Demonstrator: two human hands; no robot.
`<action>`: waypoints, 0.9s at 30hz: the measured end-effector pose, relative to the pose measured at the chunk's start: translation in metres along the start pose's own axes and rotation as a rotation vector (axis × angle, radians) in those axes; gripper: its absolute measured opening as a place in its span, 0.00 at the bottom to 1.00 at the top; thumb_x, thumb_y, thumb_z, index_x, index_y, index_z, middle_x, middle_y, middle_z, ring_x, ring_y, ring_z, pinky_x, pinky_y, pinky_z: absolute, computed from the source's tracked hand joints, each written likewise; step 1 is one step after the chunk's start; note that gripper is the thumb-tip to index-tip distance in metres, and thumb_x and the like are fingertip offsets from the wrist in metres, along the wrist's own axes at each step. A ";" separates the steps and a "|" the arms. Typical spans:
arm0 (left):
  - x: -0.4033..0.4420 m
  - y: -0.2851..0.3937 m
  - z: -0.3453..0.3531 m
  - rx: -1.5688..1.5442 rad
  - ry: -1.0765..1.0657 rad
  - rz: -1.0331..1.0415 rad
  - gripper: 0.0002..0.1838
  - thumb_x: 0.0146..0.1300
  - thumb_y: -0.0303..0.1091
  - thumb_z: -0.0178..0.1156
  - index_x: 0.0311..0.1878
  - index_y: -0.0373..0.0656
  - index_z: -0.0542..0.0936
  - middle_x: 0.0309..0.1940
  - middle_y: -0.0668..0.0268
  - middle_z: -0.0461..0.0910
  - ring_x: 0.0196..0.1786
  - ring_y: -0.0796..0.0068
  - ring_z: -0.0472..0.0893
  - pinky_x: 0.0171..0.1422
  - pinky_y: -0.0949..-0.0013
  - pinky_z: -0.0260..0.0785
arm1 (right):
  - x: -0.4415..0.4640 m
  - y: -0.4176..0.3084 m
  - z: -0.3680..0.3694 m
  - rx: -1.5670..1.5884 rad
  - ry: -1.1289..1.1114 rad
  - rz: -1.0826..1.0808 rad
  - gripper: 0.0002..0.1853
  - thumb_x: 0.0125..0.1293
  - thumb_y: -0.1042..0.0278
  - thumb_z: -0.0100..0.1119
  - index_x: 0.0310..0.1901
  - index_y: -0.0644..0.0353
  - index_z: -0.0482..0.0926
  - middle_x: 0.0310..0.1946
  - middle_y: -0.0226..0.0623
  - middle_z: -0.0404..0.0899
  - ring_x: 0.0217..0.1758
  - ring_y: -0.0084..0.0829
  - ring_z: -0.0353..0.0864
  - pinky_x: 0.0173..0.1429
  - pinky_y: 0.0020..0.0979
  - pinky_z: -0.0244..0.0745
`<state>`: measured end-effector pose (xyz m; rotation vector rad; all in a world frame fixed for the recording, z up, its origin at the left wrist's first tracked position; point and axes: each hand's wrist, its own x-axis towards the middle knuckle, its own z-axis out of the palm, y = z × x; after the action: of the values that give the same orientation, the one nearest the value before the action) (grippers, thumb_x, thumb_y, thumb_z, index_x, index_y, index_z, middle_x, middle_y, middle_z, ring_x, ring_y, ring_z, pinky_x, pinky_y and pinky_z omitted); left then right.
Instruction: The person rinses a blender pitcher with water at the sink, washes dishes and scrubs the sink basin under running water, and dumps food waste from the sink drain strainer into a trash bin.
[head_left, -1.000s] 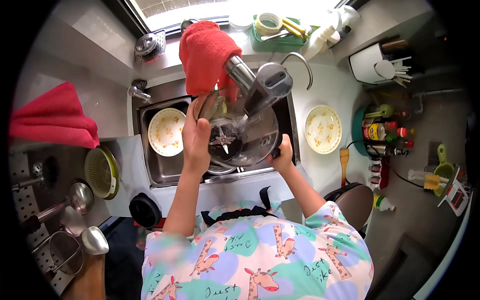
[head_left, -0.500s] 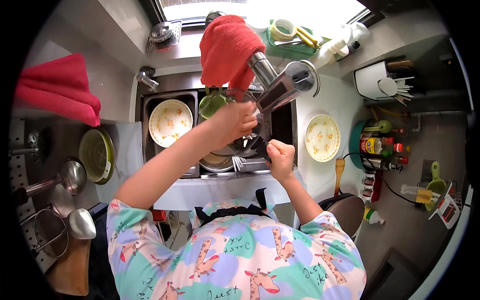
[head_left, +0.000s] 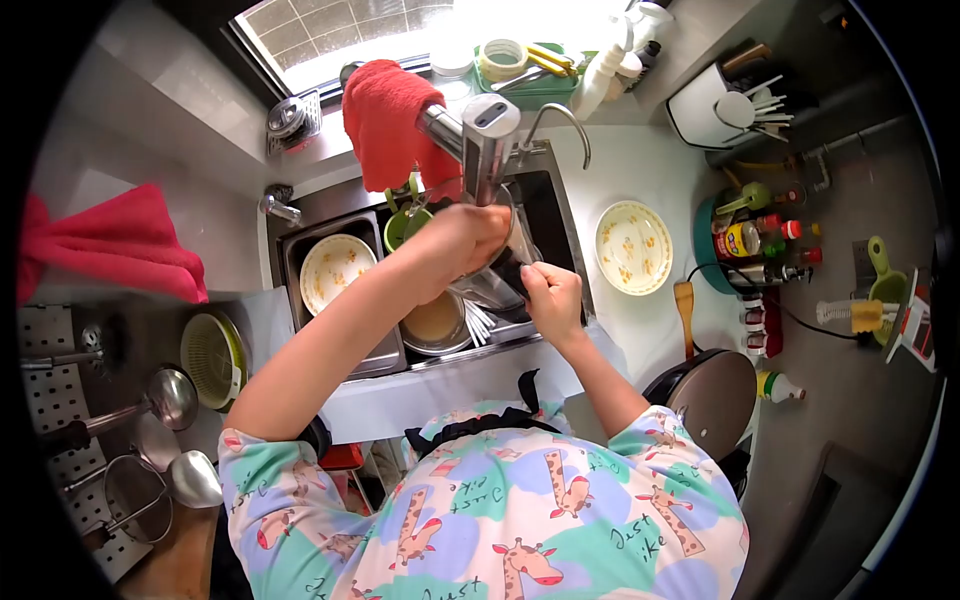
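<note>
A clear, see-through jug [head_left: 490, 288] with a dark handle is held over the sink, below the chrome tap [head_left: 488, 150]. My right hand [head_left: 553, 300] is closed in a fist around its handle. My left hand [head_left: 468, 240] is at the jug's mouth with curled fingers, slightly blurred; whatever it may hold is hidden. Under the jug, a round pan [head_left: 433, 325] with cloudy liquid sits in the sink beside several white utensils [head_left: 480, 325]. A green strainer-like item [head_left: 400, 225] lies behind my left wrist. In the left basin is a flowered bowl [head_left: 337, 268].
Another flowered bowl [head_left: 634, 248] stands on the right counter, near a wooden spatula [head_left: 685, 312] and a round dark pan [head_left: 712, 400]. A red towel [head_left: 390, 125] covers the tap's base. Ladles [head_left: 195, 478] and a colander [head_left: 212, 360] are at left.
The view has turned and shifted. The jug has tilted and sits lower against my hands, and my left hand has moved nearer beneath the tap. My right hand keeps its grip on the handle.
</note>
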<state>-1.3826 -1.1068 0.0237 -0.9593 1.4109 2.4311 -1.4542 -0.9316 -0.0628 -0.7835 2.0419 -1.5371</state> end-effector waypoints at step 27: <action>-0.045 -0.018 -0.059 1.642 -0.066 0.515 0.23 0.71 0.52 0.42 0.50 0.47 0.81 0.55 0.63 0.76 0.58 0.61 0.75 0.76 0.53 0.43 | -0.014 0.011 -0.014 0.191 0.022 0.050 0.20 0.62 0.64 0.55 0.15 0.67 0.69 0.09 0.30 0.65 0.13 0.17 0.63 0.19 0.26 0.57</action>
<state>-1.3140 -1.1386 0.0176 -0.0488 2.8356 0.6371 -1.4544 -0.9100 -0.0694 -0.6409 1.8804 -1.6884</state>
